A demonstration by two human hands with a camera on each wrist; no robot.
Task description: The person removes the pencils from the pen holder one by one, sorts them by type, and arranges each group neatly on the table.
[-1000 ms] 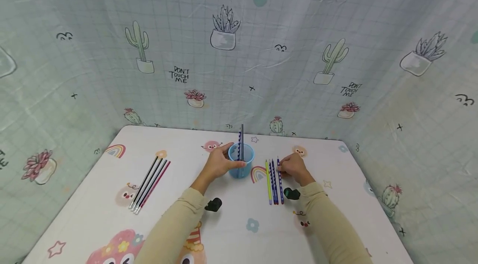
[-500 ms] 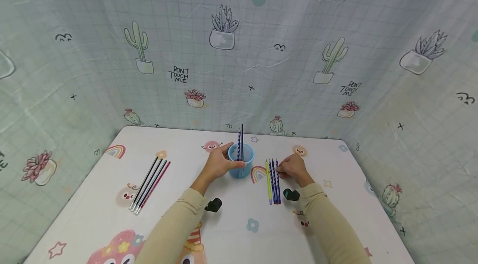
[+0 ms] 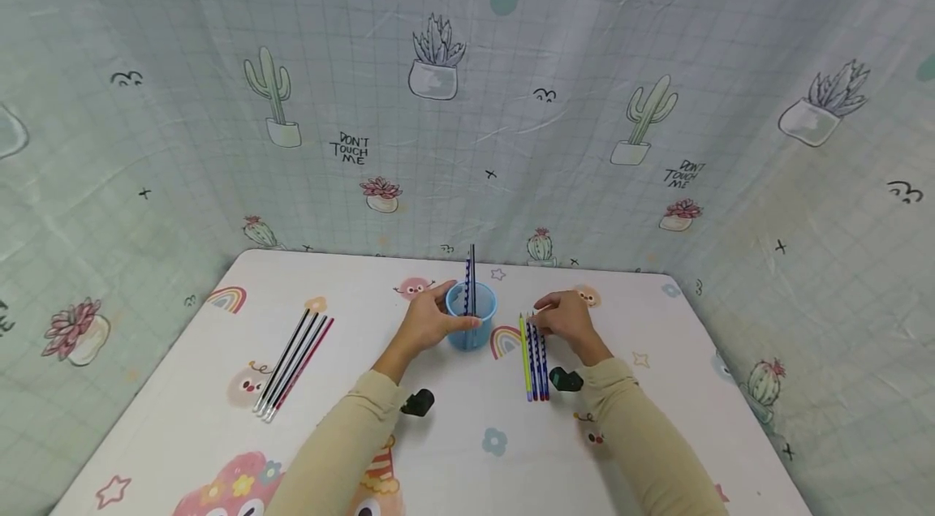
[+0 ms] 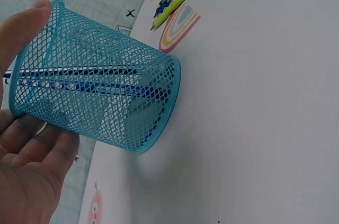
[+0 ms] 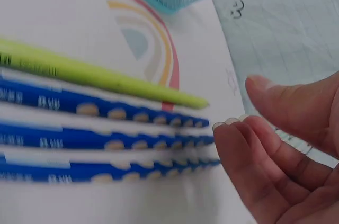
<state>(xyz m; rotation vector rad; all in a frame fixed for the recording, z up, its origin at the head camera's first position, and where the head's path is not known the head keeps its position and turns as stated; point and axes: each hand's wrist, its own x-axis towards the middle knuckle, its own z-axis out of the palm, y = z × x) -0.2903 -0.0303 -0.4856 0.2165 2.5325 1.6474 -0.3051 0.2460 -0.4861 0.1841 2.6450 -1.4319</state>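
My left hand holds a light-blue mesh pencil cup, thumb on the near side and fingers round the other. Inside lean a spotted blue pencil and a dark striped pencil, their tops above the rim. To the right lie a lime-green pencil and three blue pencils with pale oval spots, side by side. My right hand is over their pointed ends. In the right wrist view its thumb stands apart from the fingers with nothing between, and a fingertip is at the blue tips; contact is unclear.
Several black, dark and red pencils lie slanted on the left of the white patterned table. A cactus-print cloth rises behind the back edge and along both sides. A dark object is at the right wrist, another at the left.
The rightmost blue pencil has moved left, close against the others. My right hand has let go of it and shifted left above the tips. My left hand stays on the pencil cup.
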